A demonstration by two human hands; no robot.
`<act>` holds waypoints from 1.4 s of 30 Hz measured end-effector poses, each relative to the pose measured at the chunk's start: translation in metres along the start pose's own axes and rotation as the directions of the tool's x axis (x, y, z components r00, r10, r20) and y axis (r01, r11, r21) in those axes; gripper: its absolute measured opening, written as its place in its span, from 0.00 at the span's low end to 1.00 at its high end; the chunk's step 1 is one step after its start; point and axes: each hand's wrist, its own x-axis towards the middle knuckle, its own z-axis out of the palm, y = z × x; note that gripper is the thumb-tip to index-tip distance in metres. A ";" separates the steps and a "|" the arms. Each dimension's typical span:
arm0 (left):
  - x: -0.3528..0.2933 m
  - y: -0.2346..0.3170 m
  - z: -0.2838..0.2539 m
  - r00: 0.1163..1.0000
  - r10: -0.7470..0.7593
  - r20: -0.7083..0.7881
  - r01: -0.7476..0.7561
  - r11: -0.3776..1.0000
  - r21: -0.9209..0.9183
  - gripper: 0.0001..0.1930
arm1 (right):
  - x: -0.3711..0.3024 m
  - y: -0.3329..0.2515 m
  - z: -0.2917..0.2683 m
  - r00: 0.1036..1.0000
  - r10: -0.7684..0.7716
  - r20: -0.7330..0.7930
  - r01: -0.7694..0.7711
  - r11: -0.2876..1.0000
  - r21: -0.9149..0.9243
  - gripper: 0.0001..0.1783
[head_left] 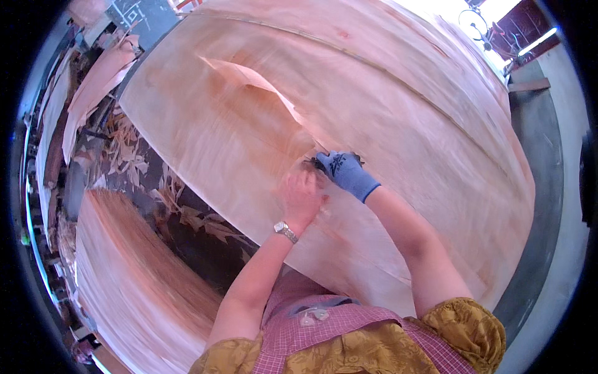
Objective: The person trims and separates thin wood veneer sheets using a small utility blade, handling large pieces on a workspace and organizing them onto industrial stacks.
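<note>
Head view: big pale veneer sheet (398, 149) spread under my hands, raised flap (254, 79) ahead, darker wood (261, 118) showing beneath. My right hand (346, 173), blue-gloved, is at the flap's near end, fingers curled in; can't tell if they pinch it. My left hand (303, 198), bare, is just beside it, fingers part bent, blurred, hold unclear. My read: partway. Most of the sheet lies flat; the lifted bit is left.

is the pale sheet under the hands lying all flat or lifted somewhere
Partly lifted: the pale sheet has a curled edge standing up, running toward the gloved right hand.
</note>
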 end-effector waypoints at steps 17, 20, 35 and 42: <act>0.081 0.017 0.000 0.931 0.322 0.169 -0.364 0.850 0.381 0.46 | -0.068 0.037 0.002 0.922 0.341 0.182 -0.367 0.921 0.132 0.13; 0.089 -0.004 -0.012 0.934 0.287 0.212 -0.351 0.850 0.393 0.45 | -0.085 0.035 -0.004 0.895 0.404 0.188 -0.428 0.897 0.114 0.11; 0.096 -0.016 -0.014 0.934 0.300 0.197 -0.355 0.847 0.395 0.44 | -0.230 0.085 0.036 0.836 0.523 0.166 -0.534 0.845 0.024 0.13; 0.092 -0.004 -0.020 0.923 0.321 0.214 -0.384 0.814 0.437 0.38 | -0.275 0.090 0.043 0.780 0.606 0.157 -0.620 0.783 0.059 0.13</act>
